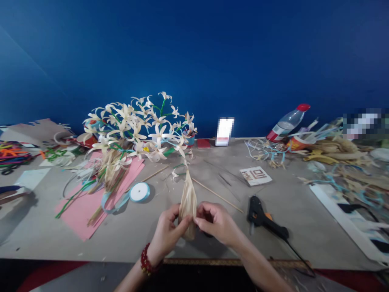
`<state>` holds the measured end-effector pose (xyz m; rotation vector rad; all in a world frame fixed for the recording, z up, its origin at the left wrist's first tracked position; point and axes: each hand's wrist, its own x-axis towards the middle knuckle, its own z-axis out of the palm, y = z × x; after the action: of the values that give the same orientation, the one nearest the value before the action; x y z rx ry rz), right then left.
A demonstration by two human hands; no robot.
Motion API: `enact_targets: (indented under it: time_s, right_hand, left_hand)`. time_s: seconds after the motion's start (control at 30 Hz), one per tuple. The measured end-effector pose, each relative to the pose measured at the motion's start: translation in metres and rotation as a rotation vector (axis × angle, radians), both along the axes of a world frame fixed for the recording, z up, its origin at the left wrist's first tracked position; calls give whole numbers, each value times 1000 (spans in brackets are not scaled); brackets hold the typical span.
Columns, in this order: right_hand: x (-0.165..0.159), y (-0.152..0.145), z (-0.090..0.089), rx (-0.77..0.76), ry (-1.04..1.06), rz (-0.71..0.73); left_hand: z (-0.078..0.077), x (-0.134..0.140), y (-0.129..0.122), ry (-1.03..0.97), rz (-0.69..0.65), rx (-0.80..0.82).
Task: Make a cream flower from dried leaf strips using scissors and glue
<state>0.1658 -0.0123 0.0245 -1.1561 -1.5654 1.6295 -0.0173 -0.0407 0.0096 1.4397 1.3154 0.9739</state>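
Between my two hands is a pale dried corn husk [189,194], wide toward me and gathered to a narrow tip that points away. My left hand [170,231] pinches its left side, thumb on top; a red bead bracelet circles that wrist. My right hand [214,222] pinches the husk's right edge between thumb and fingers. Beyond the tip stands a large bunch of cream husk flowers [136,125] on green stems. A thin wooden stick [217,194] lies just past my right hand, and a black glue gun [264,219] rests further right.
A blue ribbon spool [139,192] sits left, beside pink paper sheets [75,215] under loose husks. A printed white card [255,176] lies right of centre. A tilted plastic bottle [288,121] and cup [300,142] stand back right. A white power strip [340,219] lies at right.
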Motion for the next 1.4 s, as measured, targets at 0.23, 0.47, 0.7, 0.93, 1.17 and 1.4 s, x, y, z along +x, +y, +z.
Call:
enact_targets:
  time_s: [0.23,0.47,0.7,0.93,1.17,1.4]
  right_hand:
    - [-3,-1,-2,72,-11,-31]
    - [-3,-2,-1,135,-97,-46]
    - [-2,-2,5,211,-170,-59]
    - [-6,-4,5,255,-235,-58]
    - [-6,-7,-2,281,-261,-113]
    - [-2,-4,-5,315,-321,-149]
  left_hand:
    - [2,0,-1,1,38,17]
    - [9,2,0,-12,28,14]
    - [8,1,0,57,9,13]
    - [9,5,-2,68,46,70]
    - [13,6,-6,49,25,92]
    - [7,-1,-10,-279,-11,-186]
